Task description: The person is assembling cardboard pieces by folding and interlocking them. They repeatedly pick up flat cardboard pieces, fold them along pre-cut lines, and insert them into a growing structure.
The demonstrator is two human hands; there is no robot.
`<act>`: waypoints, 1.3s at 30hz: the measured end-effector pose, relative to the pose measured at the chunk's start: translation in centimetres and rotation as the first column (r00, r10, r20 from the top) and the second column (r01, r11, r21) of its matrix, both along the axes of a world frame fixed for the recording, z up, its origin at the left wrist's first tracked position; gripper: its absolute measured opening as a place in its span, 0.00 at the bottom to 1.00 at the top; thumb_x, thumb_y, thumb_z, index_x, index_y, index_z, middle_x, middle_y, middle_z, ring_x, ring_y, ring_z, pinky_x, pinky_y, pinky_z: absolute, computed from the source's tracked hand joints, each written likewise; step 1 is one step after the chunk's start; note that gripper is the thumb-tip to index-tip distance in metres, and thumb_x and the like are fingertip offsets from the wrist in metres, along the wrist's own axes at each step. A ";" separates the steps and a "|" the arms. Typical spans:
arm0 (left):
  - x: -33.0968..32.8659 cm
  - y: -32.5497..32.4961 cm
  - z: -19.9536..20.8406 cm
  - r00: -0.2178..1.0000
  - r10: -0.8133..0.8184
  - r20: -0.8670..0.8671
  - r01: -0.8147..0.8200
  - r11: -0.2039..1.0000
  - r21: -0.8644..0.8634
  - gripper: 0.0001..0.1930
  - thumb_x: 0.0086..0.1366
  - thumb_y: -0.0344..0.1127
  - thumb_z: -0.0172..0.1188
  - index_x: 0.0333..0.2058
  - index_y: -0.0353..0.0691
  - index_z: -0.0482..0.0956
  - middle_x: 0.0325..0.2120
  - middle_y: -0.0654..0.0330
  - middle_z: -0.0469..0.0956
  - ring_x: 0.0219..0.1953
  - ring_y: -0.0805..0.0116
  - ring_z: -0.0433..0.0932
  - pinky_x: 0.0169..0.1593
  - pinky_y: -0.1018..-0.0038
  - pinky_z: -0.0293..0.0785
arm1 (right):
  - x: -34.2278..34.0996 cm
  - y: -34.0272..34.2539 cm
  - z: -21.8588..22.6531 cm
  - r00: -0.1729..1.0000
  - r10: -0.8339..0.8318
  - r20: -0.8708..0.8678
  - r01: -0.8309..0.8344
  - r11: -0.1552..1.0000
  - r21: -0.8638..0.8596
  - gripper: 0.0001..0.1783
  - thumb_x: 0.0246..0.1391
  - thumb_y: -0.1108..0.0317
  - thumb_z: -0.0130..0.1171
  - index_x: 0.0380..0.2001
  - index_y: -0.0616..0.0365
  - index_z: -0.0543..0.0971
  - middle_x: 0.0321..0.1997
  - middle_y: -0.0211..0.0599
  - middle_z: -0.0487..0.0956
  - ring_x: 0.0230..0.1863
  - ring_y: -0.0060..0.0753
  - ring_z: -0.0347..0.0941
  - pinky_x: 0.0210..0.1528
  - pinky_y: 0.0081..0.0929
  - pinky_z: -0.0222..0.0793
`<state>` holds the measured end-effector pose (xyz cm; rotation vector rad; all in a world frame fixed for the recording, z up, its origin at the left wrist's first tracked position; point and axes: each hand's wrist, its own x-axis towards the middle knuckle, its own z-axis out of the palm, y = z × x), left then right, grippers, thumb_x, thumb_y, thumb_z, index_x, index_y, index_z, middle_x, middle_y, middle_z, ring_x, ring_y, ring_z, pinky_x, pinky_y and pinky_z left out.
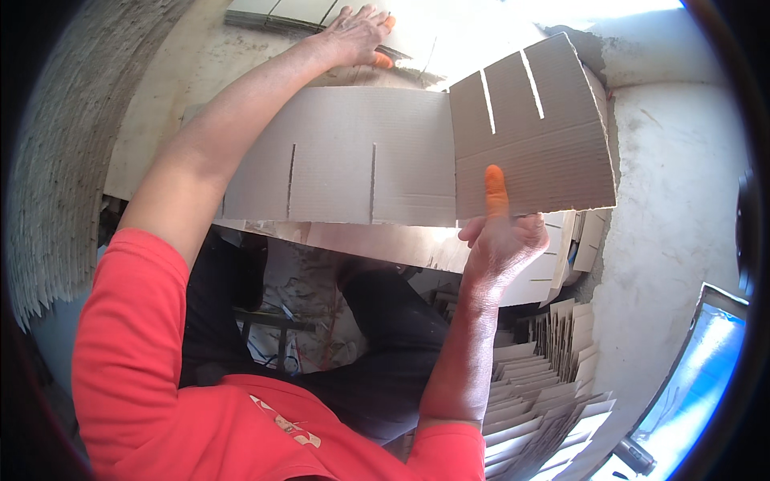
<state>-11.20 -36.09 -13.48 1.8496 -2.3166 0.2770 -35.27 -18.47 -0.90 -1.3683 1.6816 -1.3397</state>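
The brown card [533, 152] is raised over the right end of the bench [172, 96], its two slots toward the top, in the grasp of the right hand [507, 244]: the orange-covered thumb lies on its face, with the other fingers at the lower edge. Its left edge meets the pale card [333, 180], also slotted; whether the two are joined cannot be told. The left hand [357, 38] is unclenched, fingers spread, beside a slotted stack [277, 18] at the far edge; glare hides whether it touches anything. The left forearm passes over the pale card's left end and covers part of it. A tall pile of cardboard [88, 136] stands at the far left. On the right, a pale wall [674, 152] closes off the bench, and many cards [521, 385] are packed in leaning rows below; what holds them cannot be told. A dark-edged blue panel [698, 361] leans at the lower right. Dark-trousered legs [393, 329] are under the bench. The red shirt [136, 321] bears a pale print [285, 421], too skewed to read.
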 end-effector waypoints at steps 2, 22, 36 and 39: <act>0.6 0.2 -2.0 0.997 -0.073 0.024 0.074 0.996 -0.043 0.37 0.56 0.57 0.60 0.54 0.30 0.69 0.54 0.55 0.70 0.61 0.63 0.63 0.61 0.62 0.61 | 0.1 -0.1 0.1 1.000 0.019 -0.021 -0.019 1.000 0.000 0.04 0.51 0.74 0.59 0.29 0.64 0.79 0.12 0.31 0.73 0.08 0.16 0.62 0.11 0.15 0.51; 0.1 0.8 3.9 0.920 -0.236 -0.314 0.221 0.972 -0.083 0.07 0.59 0.32 0.59 0.29 0.33 0.76 0.28 0.60 0.77 0.37 0.62 0.76 0.42 0.72 0.77 | -0.1 0.5 -0.2 0.995 0.079 -0.057 -0.080 0.997 -0.018 0.11 0.43 0.86 0.44 0.26 0.70 0.77 0.18 0.39 0.76 0.11 0.18 0.66 0.13 0.17 0.60; -0.9 5.3 7.7 0.884 -0.465 0.038 0.432 0.784 -0.447 0.19 0.49 0.24 0.58 0.43 0.27 0.74 0.41 0.58 0.73 0.38 0.67 0.73 0.39 0.76 0.79 | 0.9 0.6 1.1 0.995 0.082 -0.065 -0.075 0.992 0.097 0.05 0.54 0.80 0.58 0.34 0.67 0.81 0.22 0.33 0.80 0.13 0.14 0.66 0.13 0.15 0.60; 0.1 5.3 7.3 0.900 -0.431 0.060 0.399 0.762 -0.510 0.19 0.49 0.24 0.58 0.42 0.28 0.74 0.41 0.58 0.73 0.38 0.66 0.73 0.38 0.76 0.79 | 0.8 0.5 1.2 0.994 0.090 -0.055 -0.083 0.989 0.125 0.05 0.55 0.77 0.59 0.34 0.65 0.82 0.22 0.31 0.80 0.12 0.14 0.66 0.13 0.15 0.59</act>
